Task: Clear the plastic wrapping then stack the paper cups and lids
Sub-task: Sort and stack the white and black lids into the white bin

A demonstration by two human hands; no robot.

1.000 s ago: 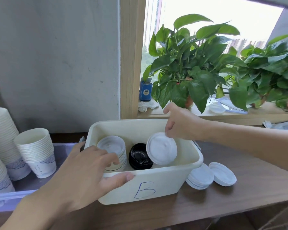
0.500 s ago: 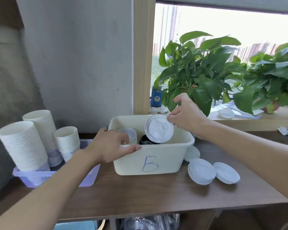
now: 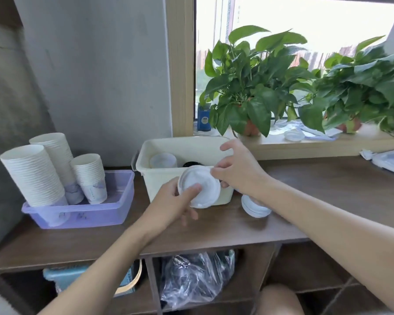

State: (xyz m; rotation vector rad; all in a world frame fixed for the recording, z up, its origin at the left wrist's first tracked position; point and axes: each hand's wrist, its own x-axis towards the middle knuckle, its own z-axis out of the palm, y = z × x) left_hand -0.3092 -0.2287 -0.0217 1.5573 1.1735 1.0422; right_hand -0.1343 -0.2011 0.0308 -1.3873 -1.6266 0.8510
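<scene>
- Left hand (image 3: 171, 203) pinches white lid (image 3: 207, 192), thumb on top.
- Right hand (image 3: 239, 173) pinches lid's right edge, other fingers spread.
- Blue box (image 3: 204, 119) label: unreadable.

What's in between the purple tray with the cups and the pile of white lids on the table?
The cream bin, in the head view; the left hand and right hand hold a white lid before it.
</scene>
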